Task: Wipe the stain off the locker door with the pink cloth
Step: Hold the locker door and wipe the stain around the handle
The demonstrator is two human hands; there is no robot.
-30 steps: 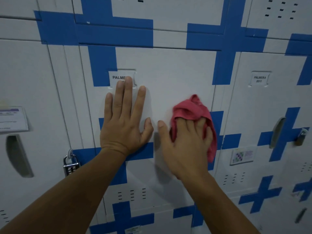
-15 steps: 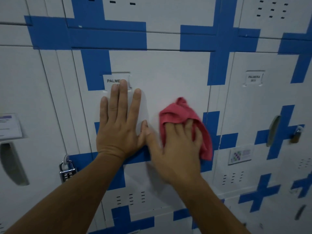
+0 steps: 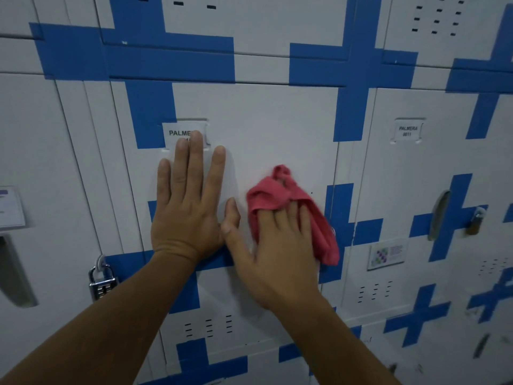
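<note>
The white locker door (image 3: 277, 129) with blue cross stripes fills the middle of the view. My left hand (image 3: 186, 207) lies flat on it, fingers apart, its fingertips over the "PALMERA" name label (image 3: 180, 132). Beside it, my right hand (image 3: 274, 245) presses the crumpled pink cloth (image 3: 280, 193) against the door, fingers spread over the cloth; its thumb touches my left hand. A loose end of the cloth hangs down at the right. I see no clear stain; the door under the cloth is hidden.
A silver combination padlock (image 3: 101, 282) hangs at the door's left edge. The neighbouring locker on the right has a name label (image 3: 407, 131), a handle recess (image 3: 438, 215), a brass padlock (image 3: 476, 220) and a small sticker (image 3: 387, 252). Vent slots (image 3: 208, 326) sit below my hands.
My right hand has slid the pink cloth leftward across the door until its thumb meets my left hand. The left hand has stayed flat in place.
</note>
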